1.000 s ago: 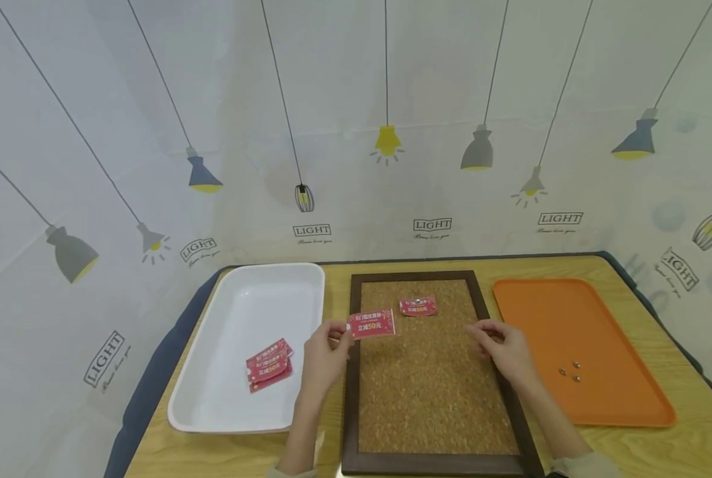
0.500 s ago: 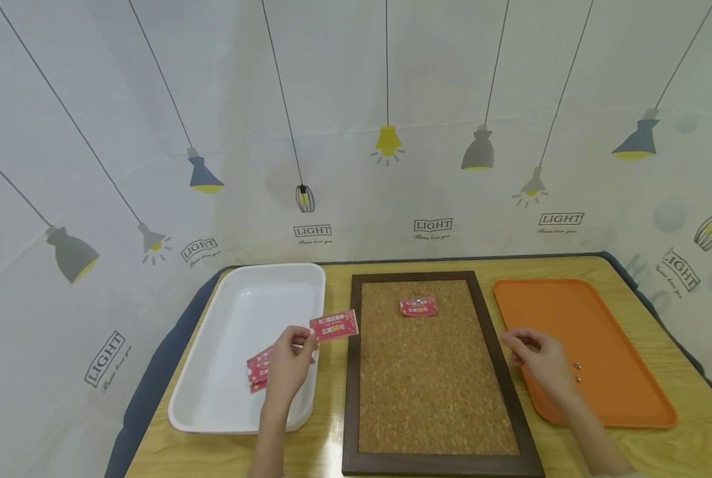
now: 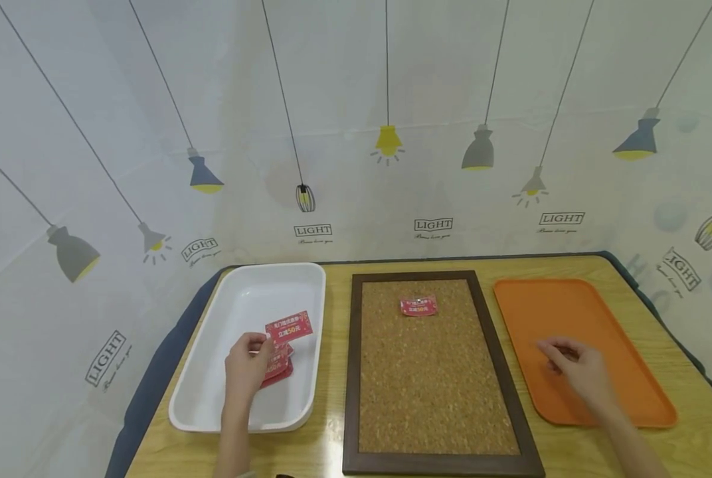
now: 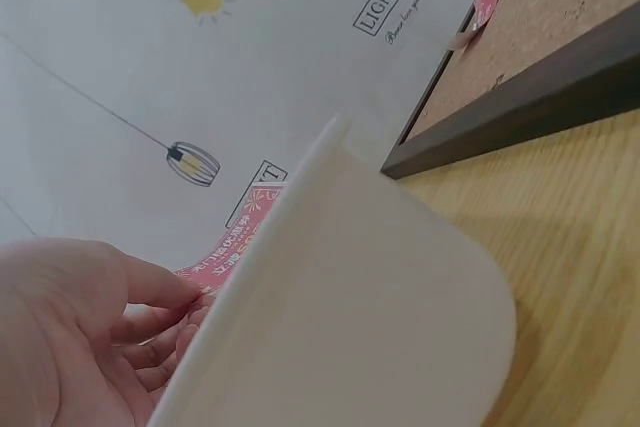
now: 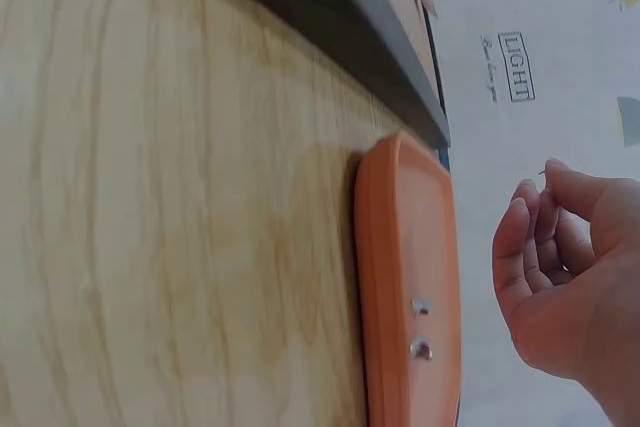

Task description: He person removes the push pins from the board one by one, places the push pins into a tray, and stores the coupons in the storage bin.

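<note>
Over the white tray (image 3: 191, 372), my left hand (image 3: 247, 364) pinches a red coupon card (image 3: 289, 328) by its left end. More red coupons (image 3: 277, 372) lie in the tray beneath, partly hidden by the hand and the held card. My right hand (image 3: 578, 369) hovers above the orange tray (image 3: 562, 302). In the right wrist view, a thin spike, apparently of a thumbtack (image 5: 543, 172), pokes out between thumb and fingertips; its head is hidden. Two silvery thumbtacks (image 5: 421, 349) lie in the orange tray.
Between the trays lies a cork board (image 3: 434, 385) with a dark wooden frame. One red coupon (image 3: 418, 306) is tacked near its top, slightly curled. All stand on a wooden table (image 3: 332, 411), with a printed wall covering (image 3: 356, 199) behind.
My left hand has carried the coupon leftward from the cork board to above the white tray. The right hand has moved right, off the board and over the orange tray.
</note>
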Demonstrator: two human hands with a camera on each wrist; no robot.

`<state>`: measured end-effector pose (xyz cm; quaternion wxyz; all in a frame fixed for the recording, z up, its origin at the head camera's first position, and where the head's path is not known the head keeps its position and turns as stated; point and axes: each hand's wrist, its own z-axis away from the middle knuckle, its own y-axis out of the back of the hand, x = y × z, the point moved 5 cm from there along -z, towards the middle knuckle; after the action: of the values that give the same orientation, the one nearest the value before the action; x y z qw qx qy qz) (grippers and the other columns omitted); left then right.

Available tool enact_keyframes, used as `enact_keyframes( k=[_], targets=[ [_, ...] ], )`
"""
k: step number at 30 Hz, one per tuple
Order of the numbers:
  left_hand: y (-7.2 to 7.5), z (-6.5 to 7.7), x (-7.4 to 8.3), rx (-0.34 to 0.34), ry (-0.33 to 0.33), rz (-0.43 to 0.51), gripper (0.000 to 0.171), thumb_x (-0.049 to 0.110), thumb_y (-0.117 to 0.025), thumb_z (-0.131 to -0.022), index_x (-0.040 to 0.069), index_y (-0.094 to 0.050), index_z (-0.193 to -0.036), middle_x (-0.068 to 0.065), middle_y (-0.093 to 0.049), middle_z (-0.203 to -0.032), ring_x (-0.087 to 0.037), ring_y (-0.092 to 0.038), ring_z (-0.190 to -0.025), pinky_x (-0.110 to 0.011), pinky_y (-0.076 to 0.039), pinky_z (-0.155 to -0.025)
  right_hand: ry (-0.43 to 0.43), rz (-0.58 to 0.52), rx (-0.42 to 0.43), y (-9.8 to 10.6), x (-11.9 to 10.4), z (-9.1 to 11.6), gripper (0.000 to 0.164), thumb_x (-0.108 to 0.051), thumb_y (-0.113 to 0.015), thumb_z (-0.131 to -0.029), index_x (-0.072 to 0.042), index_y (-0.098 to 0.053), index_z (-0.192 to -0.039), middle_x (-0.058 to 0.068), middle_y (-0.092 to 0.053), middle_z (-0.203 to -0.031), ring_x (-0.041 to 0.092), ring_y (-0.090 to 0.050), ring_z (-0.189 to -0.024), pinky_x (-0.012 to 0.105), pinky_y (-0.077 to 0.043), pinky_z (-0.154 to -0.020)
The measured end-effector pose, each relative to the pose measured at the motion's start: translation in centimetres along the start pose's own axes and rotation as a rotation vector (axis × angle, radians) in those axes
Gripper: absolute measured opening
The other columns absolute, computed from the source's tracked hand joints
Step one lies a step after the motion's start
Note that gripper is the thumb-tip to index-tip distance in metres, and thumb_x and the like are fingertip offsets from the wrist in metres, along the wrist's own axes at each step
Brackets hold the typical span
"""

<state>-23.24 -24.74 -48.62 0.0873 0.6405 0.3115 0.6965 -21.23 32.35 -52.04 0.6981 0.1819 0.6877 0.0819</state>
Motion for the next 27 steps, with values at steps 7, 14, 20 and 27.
enact_keyframes(
  k=[7,14,20,27],
  targets=[
    [1.3,-0.3,-1.6,0.018,0.025,-0.037,0.026,0.016,-0.061,-0.098,-0.005,-0.062,-0.113,-0.019,-0.064,-0.099,-0.027,-0.062,-0.085,-0.024,-0.049,-0.065,-0.046,0.008,0.043,2.1,1.3,0.2,0.043,-0.027,-0.065,-0.1,0.013,-0.062,-0.116,-0.006,-0.071,-0.085,0.011,-0.068,-0.071,0.028,-0.057,-0.063],
    [2.0,-0.5,-2.6,0.0,0.059,-0.072,0.027,0.016,-0.06,-0.098,-0.007,-0.06,-0.113,-0.02,-0.063,-0.098,-0.027,-0.06,-0.083,-0.026,-0.047,-0.062,-0.07,0.012,0.063,4.1,2.5,0.4,0.039,-0.027,-0.065,-0.1,0.01,-0.066,-0.113,-0.006,-0.072,-0.082,0.012,-0.069,-0.069,0.029,-0.058,-0.062],
    [2.3,-0.7,-3.7,-0.022,0.102,-0.06,0.026,0.015,-0.059,-0.098,-0.008,-0.059,-0.112,-0.019,-0.061,-0.095,-0.02,-0.061,-0.072,-0.024,-0.048,-0.057,-0.142,0.163,0.075,5.6,3.7,0.6,0.056,-0.038,-0.062,-0.1,0.014,-0.061,-0.121,-0.003,-0.072,-0.081,0.01,-0.067,-0.068,0.028,-0.056,-0.06],
    [2.9,-0.9,-4.8,-0.034,0.129,-0.062,0.027,0.012,-0.058,-0.1,-0.011,-0.058,-0.113,-0.022,-0.06,-0.096,-0.019,-0.063,-0.072,-0.022,-0.051,-0.058,-0.164,0.249,0.061,6.7,4.8,0.7,0.062,-0.043,-0.06,-0.101,0.015,-0.059,-0.124,0.0,-0.07,-0.08,0.011,-0.066,-0.066,0.028,-0.055,-0.059]
  ],
)
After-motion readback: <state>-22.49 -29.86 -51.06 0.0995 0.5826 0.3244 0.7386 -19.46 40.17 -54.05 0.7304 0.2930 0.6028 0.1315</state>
